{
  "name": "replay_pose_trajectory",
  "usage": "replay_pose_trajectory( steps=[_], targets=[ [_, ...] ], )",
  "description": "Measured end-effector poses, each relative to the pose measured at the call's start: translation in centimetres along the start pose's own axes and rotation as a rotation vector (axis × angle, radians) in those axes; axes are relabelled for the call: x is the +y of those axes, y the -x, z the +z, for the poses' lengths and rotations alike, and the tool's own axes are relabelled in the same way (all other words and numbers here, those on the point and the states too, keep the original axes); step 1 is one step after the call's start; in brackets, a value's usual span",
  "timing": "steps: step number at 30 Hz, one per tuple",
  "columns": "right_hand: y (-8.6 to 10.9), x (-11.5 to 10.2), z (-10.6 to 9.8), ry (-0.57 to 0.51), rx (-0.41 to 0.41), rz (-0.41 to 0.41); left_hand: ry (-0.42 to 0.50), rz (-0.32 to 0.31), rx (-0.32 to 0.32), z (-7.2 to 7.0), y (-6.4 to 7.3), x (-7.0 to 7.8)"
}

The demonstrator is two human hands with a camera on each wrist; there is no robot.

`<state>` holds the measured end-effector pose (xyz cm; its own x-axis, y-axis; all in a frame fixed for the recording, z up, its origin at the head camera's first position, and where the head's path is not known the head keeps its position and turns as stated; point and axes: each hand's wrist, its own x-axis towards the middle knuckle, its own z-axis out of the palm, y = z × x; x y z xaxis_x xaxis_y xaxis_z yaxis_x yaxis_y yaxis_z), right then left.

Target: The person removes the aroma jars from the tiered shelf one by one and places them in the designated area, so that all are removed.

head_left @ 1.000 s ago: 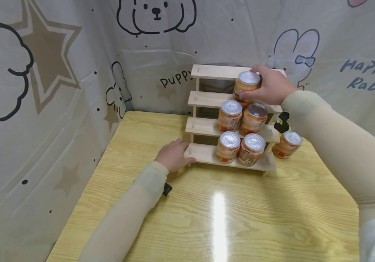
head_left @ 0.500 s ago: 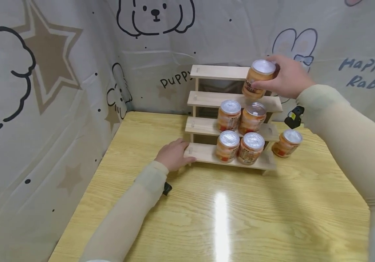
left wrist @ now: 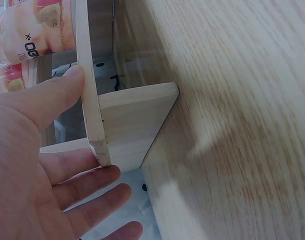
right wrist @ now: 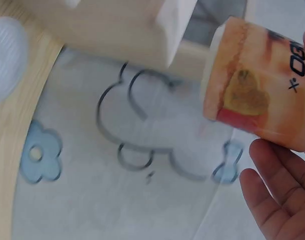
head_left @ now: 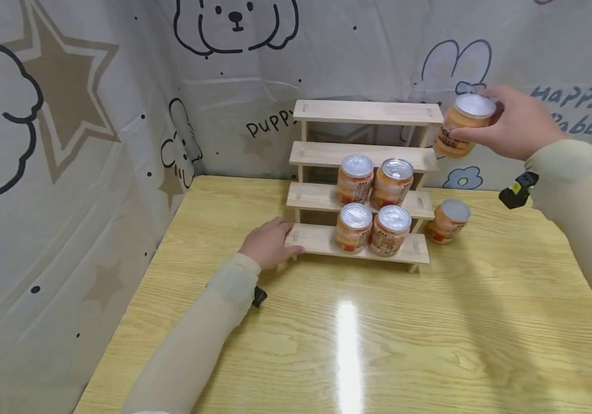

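In the head view my right hand point(head_left: 523, 123) holds an orange-labelled can point(head_left: 455, 133) with a silver lid, raised in the air just right of the top board of a stepped wooden shelf point(head_left: 368, 112). Thumb and fingers lie around the can point(right wrist: 257, 87) in the right wrist view. My left hand point(head_left: 267, 244) grips the left end of the shelf's lowest board; the left wrist view has the thumb on one edge of the board point(left wrist: 92, 117) and the index finger at its corner. Two matching cans point(head_left: 355, 178) stand on the second-lowest board, two more point(head_left: 353, 230) on the lowest.
Another can point(head_left: 448, 221) stands on the wood-grain table point(head_left: 296, 345), right of the shelf. A printed cloth backdrop point(head_left: 337, 57) hangs behind and to the left. The shelf's upper two boards bear nothing.
My right hand has carried the can rightward, from above the upper boards to beyond the shelf's right end. The left hand stays at the lowest board. The view has shifted slightly.
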<state>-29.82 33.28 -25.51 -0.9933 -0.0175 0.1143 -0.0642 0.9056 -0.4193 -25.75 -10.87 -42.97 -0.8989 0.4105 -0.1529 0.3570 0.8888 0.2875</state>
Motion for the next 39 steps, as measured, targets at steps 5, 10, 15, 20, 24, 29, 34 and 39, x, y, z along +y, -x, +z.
replay_pose_trajectory(
  steps=[5,10,15,20,24,29,34,39],
  targets=[
    [1.2,3.3,0.2,0.038,0.011,0.044,0.015,-0.009,-0.001,-0.2,0.2,-0.1],
    [2.6,6.8,2.0,0.047,0.010,0.064,0.019,-0.034,-0.012,0.1,0.4,-0.7],
    [4.1,10.4,4.5,0.042,0.010,0.055,0.032,-0.029,-0.008,0.1,0.5,-0.9],
    [5.7,12.5,7.0,0.035,-0.034,0.061,0.037,-0.028,0.000,0.1,0.6,-1.0],
    [6.3,13.2,8.6,0.025,-0.077,0.070,0.050,-0.029,0.003,0.0,0.7,-0.9],
    [7.0,13.5,10.1,-0.010,-0.140,0.085,0.048,-0.030,-0.001,-0.2,0.7,-0.6],
    [8.0,14.1,10.6,-0.014,-0.152,0.108,0.044,-0.004,-0.006,-0.2,0.2,0.0],
    [8.5,14.6,11.2,-0.015,-0.144,0.111,0.039,-0.005,-0.012,-0.1,0.0,0.3]
  ],
)
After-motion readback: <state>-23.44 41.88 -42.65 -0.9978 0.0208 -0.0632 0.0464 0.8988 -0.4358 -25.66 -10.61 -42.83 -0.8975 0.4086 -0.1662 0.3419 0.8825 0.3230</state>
